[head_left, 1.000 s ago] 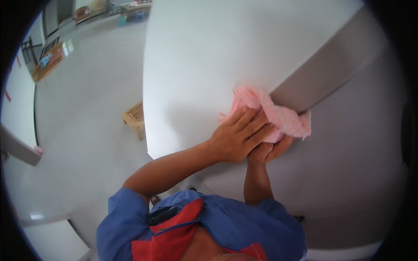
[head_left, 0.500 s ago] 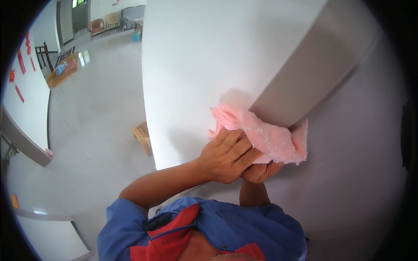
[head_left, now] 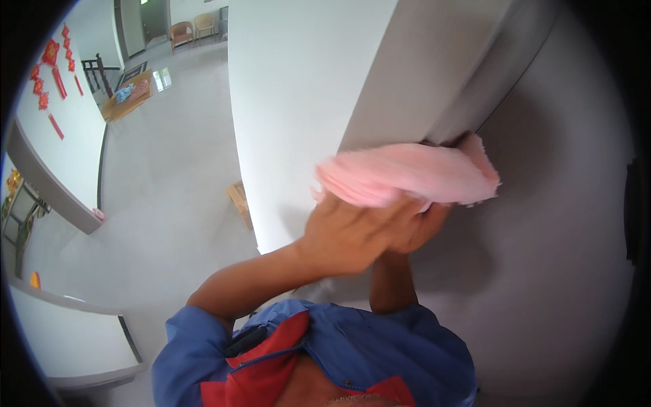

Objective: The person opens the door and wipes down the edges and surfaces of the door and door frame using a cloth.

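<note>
Nearest the camera, at the lower edge, the person's blue and red collar [head_left: 291, 353]. From it both bare forearms rise toward the middle of the view. The left hand [head_left: 346, 234] lies back-up, laid over the right hand [head_left: 413, 227], of which only a part shows beneath and to the right. Both hands press a pink cloth [head_left: 407, 178] against a tall white panel [head_left: 298, 102]. The fingers of both hands are hidden under the cloth and behind the left hand's back; whether they are spread or closed cannot be told, only that they are pressed into the cloth.

The cloth is bunched into a flat, wide fold. It sits at the lower end of the grey edge face [head_left: 434, 68] of the panel, touching that corner, and its right end laps over the dark seam where the edge face meets the grey wall [head_left: 556, 258]. The wall to the right of and below the cloth is bare.

To the left, the panel's straight vertical edge borders open pale floor [head_left: 169, 203]. A small wooden piece [head_left: 239, 202] lies on the floor just beside the panel's foot. A white counter [head_left: 68, 339] curves along the lower left rim. Farther off, well apart from the hands, a low wooden table [head_left: 129, 98] stands by a white wall hung with red ornaments [head_left: 53, 74], and two chairs [head_left: 193, 28] stand at the far end of the floor.
</note>
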`<action>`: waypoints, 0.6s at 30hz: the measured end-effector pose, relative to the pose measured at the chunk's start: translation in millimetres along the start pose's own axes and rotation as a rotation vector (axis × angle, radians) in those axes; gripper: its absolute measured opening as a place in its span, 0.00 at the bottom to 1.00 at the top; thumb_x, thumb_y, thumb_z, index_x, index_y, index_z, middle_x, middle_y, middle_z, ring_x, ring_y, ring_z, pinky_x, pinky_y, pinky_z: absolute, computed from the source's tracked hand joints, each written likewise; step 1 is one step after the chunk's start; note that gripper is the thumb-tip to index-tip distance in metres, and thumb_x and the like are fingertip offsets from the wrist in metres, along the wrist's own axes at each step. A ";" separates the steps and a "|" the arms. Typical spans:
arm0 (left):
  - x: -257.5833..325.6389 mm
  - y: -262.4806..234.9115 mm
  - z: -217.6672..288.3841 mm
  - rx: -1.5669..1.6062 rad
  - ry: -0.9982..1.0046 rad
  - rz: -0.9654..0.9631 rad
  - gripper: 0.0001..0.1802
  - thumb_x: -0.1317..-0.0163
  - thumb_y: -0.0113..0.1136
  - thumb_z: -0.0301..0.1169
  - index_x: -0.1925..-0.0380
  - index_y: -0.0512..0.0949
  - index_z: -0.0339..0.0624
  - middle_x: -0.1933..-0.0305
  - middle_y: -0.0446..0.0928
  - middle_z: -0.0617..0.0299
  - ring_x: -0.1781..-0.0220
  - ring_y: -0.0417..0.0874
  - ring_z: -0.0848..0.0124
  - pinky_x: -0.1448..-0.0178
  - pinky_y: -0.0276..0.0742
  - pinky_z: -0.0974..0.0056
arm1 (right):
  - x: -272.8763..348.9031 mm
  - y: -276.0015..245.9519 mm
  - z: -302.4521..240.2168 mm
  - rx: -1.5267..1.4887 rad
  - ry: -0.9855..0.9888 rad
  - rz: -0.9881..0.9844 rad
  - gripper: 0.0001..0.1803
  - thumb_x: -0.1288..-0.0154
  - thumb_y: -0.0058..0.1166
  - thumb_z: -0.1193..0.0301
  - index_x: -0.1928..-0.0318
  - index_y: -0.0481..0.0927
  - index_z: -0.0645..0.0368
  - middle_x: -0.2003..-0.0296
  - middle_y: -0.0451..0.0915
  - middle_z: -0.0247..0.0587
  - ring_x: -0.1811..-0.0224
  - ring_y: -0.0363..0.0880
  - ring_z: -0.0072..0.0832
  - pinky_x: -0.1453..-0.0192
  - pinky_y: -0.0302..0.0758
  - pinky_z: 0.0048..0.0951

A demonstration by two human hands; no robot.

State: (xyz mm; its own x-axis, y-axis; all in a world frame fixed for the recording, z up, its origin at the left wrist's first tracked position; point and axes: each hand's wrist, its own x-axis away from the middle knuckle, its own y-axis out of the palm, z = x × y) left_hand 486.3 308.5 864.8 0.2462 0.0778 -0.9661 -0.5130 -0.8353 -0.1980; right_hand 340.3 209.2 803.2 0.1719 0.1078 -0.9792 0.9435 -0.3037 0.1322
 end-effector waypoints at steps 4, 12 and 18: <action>83.2 209.7 2.8 0.064 -0.051 0.183 0.19 0.47 0.67 0.27 0.53 0.86 0.36 0.44 0.79 0.41 0.45 0.83 0.44 0.45 0.80 0.44 | 15.9 -34.7 135.6 0.064 -0.247 -0.070 0.26 0.25 0.41 0.60 0.36 0.74 0.63 0.30 0.67 0.69 0.27 0.65 0.67 0.26 0.63 0.63; 131.4 361.6 35.8 -0.022 -0.088 0.019 0.18 0.46 0.64 0.28 0.54 0.87 0.40 0.47 0.83 0.56 0.49 0.84 0.57 0.48 0.80 0.49 | 111.6 -108.2 311.9 0.076 0.162 -0.178 0.21 0.25 0.45 0.67 0.40 0.75 0.67 0.31 0.68 0.67 0.27 0.64 0.67 0.25 0.63 0.58; 140.0 380.1 26.3 0.098 -0.084 -0.094 0.18 0.44 0.62 0.32 0.53 0.87 0.41 0.47 0.84 0.57 0.49 0.86 0.60 0.46 0.80 0.54 | 109.5 -91.3 306.2 -0.014 0.287 -0.046 0.19 0.28 0.47 0.75 0.40 0.74 0.71 0.42 0.75 0.60 0.41 0.75 0.54 0.33 0.69 0.46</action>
State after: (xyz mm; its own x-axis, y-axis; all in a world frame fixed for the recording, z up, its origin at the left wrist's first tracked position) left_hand 304.2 16.2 649.9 0.2287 0.2017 -0.9524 -0.5695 -0.7657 -0.2989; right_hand 186.3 -41.2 636.8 0.2000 0.3854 -0.9008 0.9556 -0.2798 0.0924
